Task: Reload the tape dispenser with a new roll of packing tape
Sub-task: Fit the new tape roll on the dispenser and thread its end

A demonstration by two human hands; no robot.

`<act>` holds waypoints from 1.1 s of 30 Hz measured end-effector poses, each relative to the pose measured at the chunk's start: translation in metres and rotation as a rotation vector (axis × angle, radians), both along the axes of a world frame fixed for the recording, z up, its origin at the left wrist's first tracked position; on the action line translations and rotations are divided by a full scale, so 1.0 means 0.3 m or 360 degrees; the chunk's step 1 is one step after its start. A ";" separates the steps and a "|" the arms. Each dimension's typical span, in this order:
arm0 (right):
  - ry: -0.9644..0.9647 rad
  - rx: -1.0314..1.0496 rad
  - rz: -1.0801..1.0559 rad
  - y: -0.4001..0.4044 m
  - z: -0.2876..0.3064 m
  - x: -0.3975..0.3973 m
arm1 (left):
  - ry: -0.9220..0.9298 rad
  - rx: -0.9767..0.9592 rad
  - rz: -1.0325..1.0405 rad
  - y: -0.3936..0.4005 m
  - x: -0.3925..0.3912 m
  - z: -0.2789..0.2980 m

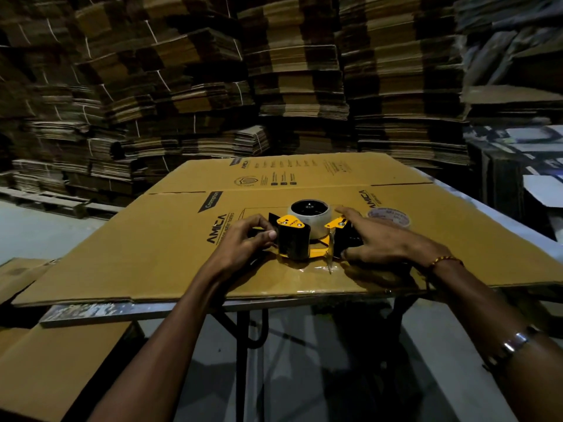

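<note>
A yellow and black tape dispenser (300,242) lies on its side on a flattened cardboard box (170,239). A roll of clear packing tape (310,216) sits on the dispenser's hub. My left hand (243,242) grips the dispenser's black handle end on the left, fingers curled round it. My right hand (374,239) lies over the dispenser's right end, index finger stretched toward the roll, thumb against the black part at the front. A strip of clear tape (330,257) hangs down by the blade. An empty cardboard core (388,217) lies flat just beyond my right hand.
The cardboard box covers a small metal folding table (182,309) with black legs. Tall stacks of flattened cartons (274,71) fill the background. More flat cardboard (51,360) lies at the lower left. The grey floor (39,229) shows to the left.
</note>
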State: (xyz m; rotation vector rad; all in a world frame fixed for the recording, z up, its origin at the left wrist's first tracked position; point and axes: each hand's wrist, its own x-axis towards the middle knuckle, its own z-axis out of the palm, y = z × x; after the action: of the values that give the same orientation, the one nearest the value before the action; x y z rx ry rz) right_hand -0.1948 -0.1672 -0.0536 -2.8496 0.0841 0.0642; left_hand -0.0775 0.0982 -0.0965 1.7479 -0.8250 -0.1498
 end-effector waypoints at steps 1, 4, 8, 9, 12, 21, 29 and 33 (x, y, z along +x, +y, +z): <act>0.0072 0.0074 0.0034 -0.014 0.007 0.002 | 0.0008 -0.0011 0.0002 -0.004 0.003 0.007; 0.0194 0.0249 0.0059 -0.031 0.032 -0.002 | 0.0010 -0.0002 0.0022 -0.015 0.015 0.030; 0.0102 0.0330 0.0031 -0.029 0.032 0.003 | -0.0008 0.0015 0.0025 -0.026 0.033 0.047; 0.0071 0.0340 0.0038 -0.032 0.029 0.004 | -0.0026 0.0016 0.0027 -0.029 0.036 0.047; 0.0009 0.0347 0.0050 -0.026 0.033 -0.007 | -0.0043 -0.0004 0.0026 -0.033 0.045 0.043; -0.0287 -0.0065 -0.0187 0.064 0.010 0.017 | -0.0011 -0.0026 -0.0053 -0.031 0.073 0.054; -0.0158 0.0132 -0.0084 0.006 -0.001 0.043 | 0.0366 -0.0127 -0.0195 -0.054 0.133 0.055; -0.0165 0.0225 -0.0118 -0.007 0.000 0.096 | 0.0561 -0.0137 -0.0291 -0.077 0.197 0.051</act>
State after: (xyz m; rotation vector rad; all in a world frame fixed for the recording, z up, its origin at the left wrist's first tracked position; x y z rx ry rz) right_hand -0.1659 -0.1694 -0.0536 -2.6998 0.1571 -0.0892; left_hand -0.0184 0.0751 -0.0812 1.5068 -0.7176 -0.5217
